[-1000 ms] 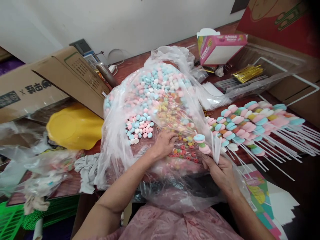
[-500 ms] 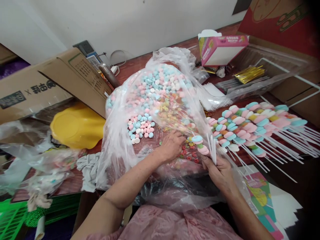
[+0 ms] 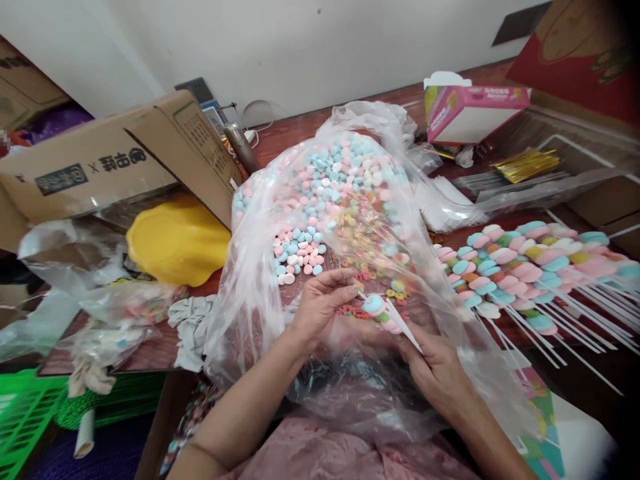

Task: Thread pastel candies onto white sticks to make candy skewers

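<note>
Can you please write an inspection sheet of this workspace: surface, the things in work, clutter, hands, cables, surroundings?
Surface: dark red-brown table, mostly covered.
Things in work: candy stick with a blue piece at its tip; big clear bag of pink, blue and white candies; finished candy sticks laid in a row at right.
Clutter: yellow bowl, cardboard box, pink carton, gold twist ties, grey cloth.
Hands: left hand pinches at the stick's tip; right hand grips the stick's lower end.
Cables: white cable by the wall.
Surroundings: white wall, green basket.
</note>
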`<act>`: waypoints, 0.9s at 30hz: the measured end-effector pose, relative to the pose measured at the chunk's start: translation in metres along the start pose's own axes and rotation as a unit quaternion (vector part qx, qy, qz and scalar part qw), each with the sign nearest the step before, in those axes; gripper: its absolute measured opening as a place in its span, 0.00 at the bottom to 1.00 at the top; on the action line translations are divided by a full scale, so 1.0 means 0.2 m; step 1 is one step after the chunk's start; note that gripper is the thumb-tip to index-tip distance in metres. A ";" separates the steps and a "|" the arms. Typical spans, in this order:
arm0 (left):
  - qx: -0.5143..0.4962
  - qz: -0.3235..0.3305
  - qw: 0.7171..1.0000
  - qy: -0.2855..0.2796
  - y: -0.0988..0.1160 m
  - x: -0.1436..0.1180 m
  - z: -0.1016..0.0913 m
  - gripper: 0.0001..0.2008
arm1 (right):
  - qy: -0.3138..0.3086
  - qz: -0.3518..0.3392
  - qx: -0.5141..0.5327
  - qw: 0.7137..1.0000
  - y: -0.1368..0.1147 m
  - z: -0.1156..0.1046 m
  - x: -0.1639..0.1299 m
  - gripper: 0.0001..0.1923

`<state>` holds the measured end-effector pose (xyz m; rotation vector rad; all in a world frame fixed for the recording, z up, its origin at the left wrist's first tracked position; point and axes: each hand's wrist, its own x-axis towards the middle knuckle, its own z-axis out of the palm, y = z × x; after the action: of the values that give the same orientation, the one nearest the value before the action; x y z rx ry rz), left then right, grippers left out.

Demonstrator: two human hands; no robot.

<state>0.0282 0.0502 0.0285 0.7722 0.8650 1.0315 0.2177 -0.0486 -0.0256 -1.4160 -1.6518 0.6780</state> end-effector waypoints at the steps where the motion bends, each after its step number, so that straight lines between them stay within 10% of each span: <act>1: -0.023 0.008 1.000 0.016 0.00 -0.02 -0.01 0.19 | -0.007 0.000 -0.007 1.000 -0.01 0.01 0.01 0.13; 9: 0.067 0.186 0.976 0.087 -0.11 -0.06 -0.10 0.13 | -0.047 -0.007 -0.051 0.998 -0.02 0.08 0.00 0.14; 19: 0.383 0.449 0.806 0.030 -0.10 -0.10 -0.11 0.06 | -0.018 0.018 -0.010 1.000 -0.11 0.13 0.00 0.16; 27: 0.048 0.137 0.988 0.060 -0.12 -0.07 -0.03 0.19 | 0.027 0.041 0.040 0.998 -0.02 0.15 -0.01 0.14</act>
<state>0.0291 0.0309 0.0092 0.9353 0.9337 1.2965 0.1899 -0.0480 -0.0375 -1.4397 -1.5144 0.7371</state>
